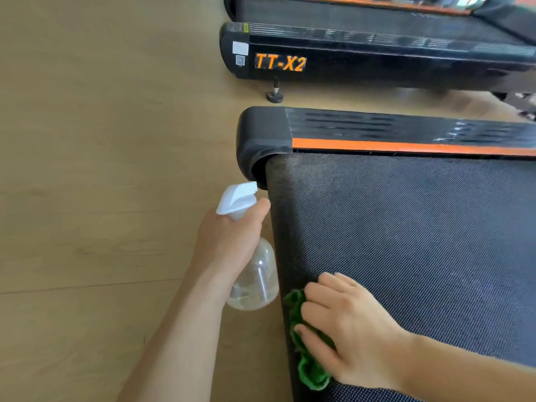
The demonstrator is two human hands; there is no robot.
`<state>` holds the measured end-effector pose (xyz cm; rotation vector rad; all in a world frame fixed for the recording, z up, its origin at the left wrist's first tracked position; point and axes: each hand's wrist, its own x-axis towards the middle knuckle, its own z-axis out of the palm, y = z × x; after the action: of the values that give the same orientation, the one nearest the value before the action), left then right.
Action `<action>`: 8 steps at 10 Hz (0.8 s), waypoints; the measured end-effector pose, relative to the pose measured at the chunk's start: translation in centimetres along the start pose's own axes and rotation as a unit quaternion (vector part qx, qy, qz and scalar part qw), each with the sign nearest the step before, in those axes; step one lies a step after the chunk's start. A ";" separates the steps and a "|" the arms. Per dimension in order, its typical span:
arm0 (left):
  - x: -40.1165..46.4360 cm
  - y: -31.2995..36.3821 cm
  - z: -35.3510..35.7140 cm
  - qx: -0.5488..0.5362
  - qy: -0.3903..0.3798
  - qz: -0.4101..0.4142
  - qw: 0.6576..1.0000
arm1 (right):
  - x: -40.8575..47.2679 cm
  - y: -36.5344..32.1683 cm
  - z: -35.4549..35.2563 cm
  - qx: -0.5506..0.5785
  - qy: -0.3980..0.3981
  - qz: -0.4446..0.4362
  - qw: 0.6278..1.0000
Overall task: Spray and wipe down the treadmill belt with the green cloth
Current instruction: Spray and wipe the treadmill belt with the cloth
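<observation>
At centre-left I see the left hand [232, 239] wrapped round the spray bottle [252, 274], nozzle aimed along the treadmill belt [406, 227], I judge for spraying. Lower centre, the right hand [348, 323] presses the green cloth [307, 369] flat on the belt's edge, fingers extended, seemingly to wipe.

A dark, finely textured treadmill belt [406, 227] fills the right of the frame, bordered above by an orange-striped rail. A crumpled green cloth [307, 364] is pressed flat near its lower-left edge. A clear spray bottle [255, 277] with a white trigger head is held tilted just left of the belt.
</observation>
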<state>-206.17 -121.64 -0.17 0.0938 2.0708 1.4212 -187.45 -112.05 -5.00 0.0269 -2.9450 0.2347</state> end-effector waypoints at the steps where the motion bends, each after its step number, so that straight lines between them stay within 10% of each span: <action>1: 0.1 -0.4 1.0 0.007 0.006 -0.008 1.000 | -1.5 1.5 0.4 0.025 0.050 0.039 0.998; 5: 0.6 -1.2 1.8 0.014 0.056 -0.038 0.998 | -1.1 1.7 0.5 0.038 0.062 0.037 0.997; 8: 1.1 -1.5 1.9 -0.009 0.068 -0.026 0.997 | 15.4 12.5 2.8 -0.026 0.060 0.057 0.996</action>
<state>-205.68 -120.29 -2.40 -0.0650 2.1530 1.4511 -203.47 -100.17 -6.82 -0.1582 -2.8340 0.1706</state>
